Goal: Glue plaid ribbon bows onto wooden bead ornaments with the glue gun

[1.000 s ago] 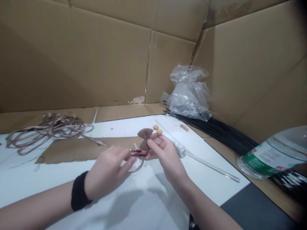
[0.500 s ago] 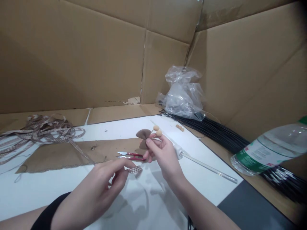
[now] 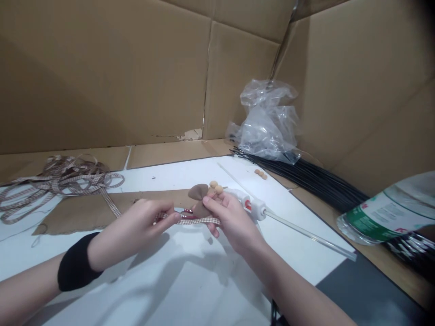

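My left hand (image 3: pixel 142 224) pinches one end of a short strip of checked ribbon (image 3: pixel 199 221). My right hand (image 3: pixel 231 219) pinches a small brown fabric bow (image 3: pixel 199 192) with tan beads (image 3: pixel 216 186) on thin stems, and its fingers also press the ribbon's other end. The ribbon stretches level between both hands, just under the bow. Small red snips (image 3: pixel 186 212) lie on the table behind the ribbon, mostly hidden. A black wristband sits on my left wrist.
A tangle of checked ribbon (image 3: pixel 57 179) lies far left beside a brown cardboard sheet (image 3: pixel 91 210). A white glue gun (image 3: pixel 251 204) with a clear stick lies right of my hands. Black rods (image 3: pixel 316 181), a plastic bag (image 3: pixel 268 122) and a bottle (image 3: pixel 390 208) are right. Cardboard walls surround.
My left hand lifted the cut ribbon piece from near the table up to my right hand. The strip now spans both hands under the bow. The view shifted slightly.
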### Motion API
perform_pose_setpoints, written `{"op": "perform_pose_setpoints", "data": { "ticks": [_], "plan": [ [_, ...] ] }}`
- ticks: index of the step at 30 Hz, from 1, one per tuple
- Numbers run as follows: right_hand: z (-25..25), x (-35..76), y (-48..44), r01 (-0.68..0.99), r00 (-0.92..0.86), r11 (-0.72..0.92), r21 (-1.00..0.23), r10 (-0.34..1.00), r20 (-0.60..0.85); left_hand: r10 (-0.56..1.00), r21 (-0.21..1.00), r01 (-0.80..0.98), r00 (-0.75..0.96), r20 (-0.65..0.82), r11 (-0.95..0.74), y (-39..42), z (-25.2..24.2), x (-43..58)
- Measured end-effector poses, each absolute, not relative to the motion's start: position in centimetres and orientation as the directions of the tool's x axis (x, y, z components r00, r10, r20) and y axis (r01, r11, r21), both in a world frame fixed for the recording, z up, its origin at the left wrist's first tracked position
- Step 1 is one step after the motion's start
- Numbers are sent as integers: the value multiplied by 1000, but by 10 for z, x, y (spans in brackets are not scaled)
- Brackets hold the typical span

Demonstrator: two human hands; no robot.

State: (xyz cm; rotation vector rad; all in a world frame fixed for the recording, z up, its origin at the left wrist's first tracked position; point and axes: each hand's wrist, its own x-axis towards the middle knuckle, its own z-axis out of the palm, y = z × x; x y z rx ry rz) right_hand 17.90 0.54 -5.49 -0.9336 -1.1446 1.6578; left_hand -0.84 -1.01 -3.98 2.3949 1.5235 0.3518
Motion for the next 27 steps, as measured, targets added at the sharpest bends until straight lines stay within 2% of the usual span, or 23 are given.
{"op": "perform_pose_setpoints", "data": {
  "ticks": [5,7,12,17,19,21,24,27],
  "plan": [
    [-55,176,5,-194,-275,-162,-967,956,-105,814,-25,815,580,37,-579,-11,-48,-12],
    [-55,175,4,-190,-284,-156,-969,954,-98,784,-124,784,618,65,-608,-17,-51,-7],
    [-53,173,0,-146,-286,-144,-979,953,-97,697,-69,709,704,134,-702,-30,-67,19],
    [-52,176,-1,-153,-278,-116,-981,958,-70,533,-211,571,819,213,-793,-33,-92,29],
    [-53,177,-2,-183,-281,-105,-977,958,-51,514,-190,559,824,240,-807,-34,-94,30],
    [-53,177,-3,-204,-283,-99,-974,958,-39,587,-82,619,773,240,-781,-36,-91,30],
    [-52,177,-4,-206,-300,-82,-975,954,-17,761,143,747,638,122,-649,-39,-81,28],
    [-51,176,-4,-216,-313,-52,-975,949,19,801,209,779,598,38,-592,-43,-73,25]
  ]
}}
